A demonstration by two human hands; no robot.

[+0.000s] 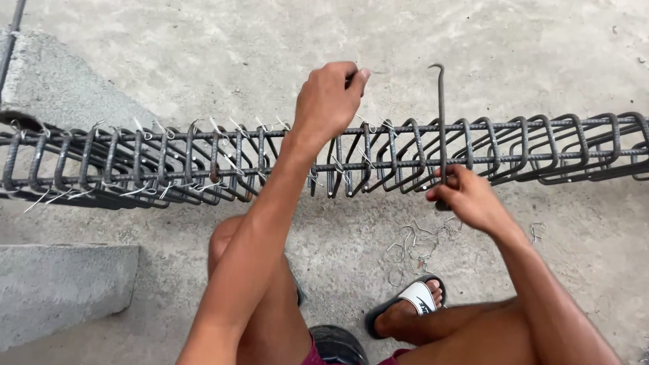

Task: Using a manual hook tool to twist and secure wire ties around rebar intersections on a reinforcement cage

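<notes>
A long rebar cage point(527, 145) of dark steel bars and square stirrups runs across the view, raised off the floor. My left hand point(328, 101) reaches over its top bar near the middle, fingers pinched shut on a stirrup or a bit of tie wire; which one is hidden. My right hand point(470, 199) grips the handle of a thin metal hook tool point(441, 115), which stands upright in front of the cage with its bent tip at the top. Stirrups to the left carry twisted wire ties point(223, 128).
Loose bent tie wires point(412, 247) lie on the concrete floor below the cage. Grey concrete blocks point(61, 287) sit at left and upper left. My knees and a sandalled foot point(409, 304) are at the bottom.
</notes>
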